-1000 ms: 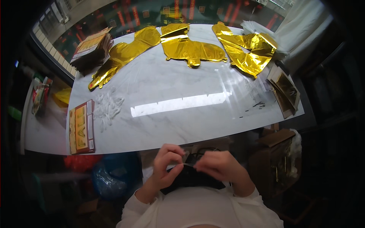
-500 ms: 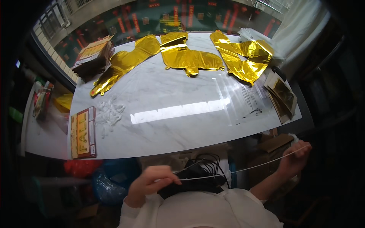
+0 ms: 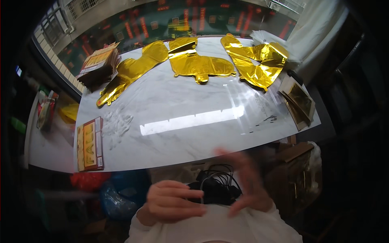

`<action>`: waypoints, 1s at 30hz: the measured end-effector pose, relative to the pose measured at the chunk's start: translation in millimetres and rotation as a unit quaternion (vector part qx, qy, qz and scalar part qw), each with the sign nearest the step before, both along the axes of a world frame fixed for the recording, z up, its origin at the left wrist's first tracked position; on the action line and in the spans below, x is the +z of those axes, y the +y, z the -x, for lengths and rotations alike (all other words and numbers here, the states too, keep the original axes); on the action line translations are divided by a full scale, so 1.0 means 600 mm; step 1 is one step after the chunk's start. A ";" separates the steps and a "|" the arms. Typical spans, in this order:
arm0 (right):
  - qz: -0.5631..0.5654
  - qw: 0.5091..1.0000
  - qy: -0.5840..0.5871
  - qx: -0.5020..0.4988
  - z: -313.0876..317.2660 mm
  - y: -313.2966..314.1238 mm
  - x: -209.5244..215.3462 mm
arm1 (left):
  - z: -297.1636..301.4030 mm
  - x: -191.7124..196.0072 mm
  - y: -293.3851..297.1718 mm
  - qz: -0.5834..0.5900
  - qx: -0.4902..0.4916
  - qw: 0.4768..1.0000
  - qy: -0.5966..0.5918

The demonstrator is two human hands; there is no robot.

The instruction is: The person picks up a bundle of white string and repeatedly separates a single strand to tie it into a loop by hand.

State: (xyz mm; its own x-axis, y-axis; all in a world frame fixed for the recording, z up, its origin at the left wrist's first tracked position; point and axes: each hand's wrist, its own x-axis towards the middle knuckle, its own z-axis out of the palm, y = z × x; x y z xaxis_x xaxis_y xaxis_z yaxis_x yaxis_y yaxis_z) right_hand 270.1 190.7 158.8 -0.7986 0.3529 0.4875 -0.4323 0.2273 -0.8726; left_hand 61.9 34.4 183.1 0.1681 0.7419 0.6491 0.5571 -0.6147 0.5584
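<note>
Both hands are in front of my torso, below the table's near edge. My left hand [image 3: 174, 201] is closed, with a thin white string [image 3: 202, 190] between its fingers. A short curved piece of the string shows at its fingertips; the rest is hidden. To its right, my right hand [image 3: 250, 182] is raised and blurred by motion. Its thumb and fingers are spread apart, and no held thing shows. On the white marbled table [image 3: 170, 150] lie a small heap of white strings [image 3: 116, 125] and flat gold foil balloons, one in the middle [image 3: 202, 65].
A stack of packets [image 3: 97, 67] stands at the back left, and another packet [image 3: 90, 143] lies at the front left corner. Clear plastic sleeves [image 3: 259, 105] and brown flat packets [image 3: 298, 103] lie on the right. Black cables [image 3: 221, 182] hang below the edge.
My right hand has swung left and inward from the far right, its fingers now spread. The string is no longer stretched between my hands. My left hand has shifted slightly right.
</note>
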 end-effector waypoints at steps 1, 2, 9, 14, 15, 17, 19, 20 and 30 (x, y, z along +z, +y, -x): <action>0.016 0.988 -0.095 0.122 0.038 -0.015 0.015 | -0.010 0.011 0.004 -0.007 0.002 0.999 0.031; 0.135 0.956 -0.108 0.236 0.061 -0.049 -0.010 | -0.020 0.029 0.002 -0.014 0.002 0.999 0.043; 0.088 0.966 -0.186 0.155 0.031 -0.023 0.010 | 0.047 -0.031 -0.049 -0.135 0.360 0.922 -0.040; 0.052 0.982 -0.179 -0.038 -0.034 0.028 -0.002 | 0.105 -0.048 -0.091 0.087 0.468 0.870 -0.127; 0.055 0.982 -0.166 -0.066 -0.041 0.029 0.002 | 0.108 -0.050 -0.095 0.196 0.439 0.866 -0.140; 0.016 0.982 -0.166 -0.091 -0.038 0.025 0.010 | 0.101 -0.043 -0.083 0.233 0.375 0.894 -0.083; -0.081 0.978 -0.183 -0.063 -0.013 0.012 0.021 | 0.082 -0.021 -0.054 0.283 0.267 0.921 -0.017; -0.179 0.963 -0.200 -0.038 -0.001 0.002 0.031 | 0.064 -0.011 -0.035 0.296 0.222 0.929 -0.011; -0.191 0.976 -0.070 0.077 0.022 -0.039 0.071 | -0.003 -0.066 0.030 0.468 -0.238 0.838 -0.151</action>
State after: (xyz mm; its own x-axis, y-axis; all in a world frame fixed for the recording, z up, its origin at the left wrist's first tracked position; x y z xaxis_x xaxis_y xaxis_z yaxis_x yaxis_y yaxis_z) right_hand 256.6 167.3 201.1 -0.8958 0.0378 0.4428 -0.3697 0.4896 -0.7897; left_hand 63.9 52.3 143.7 0.5215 0.8458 -0.1125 0.1194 0.0582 0.9911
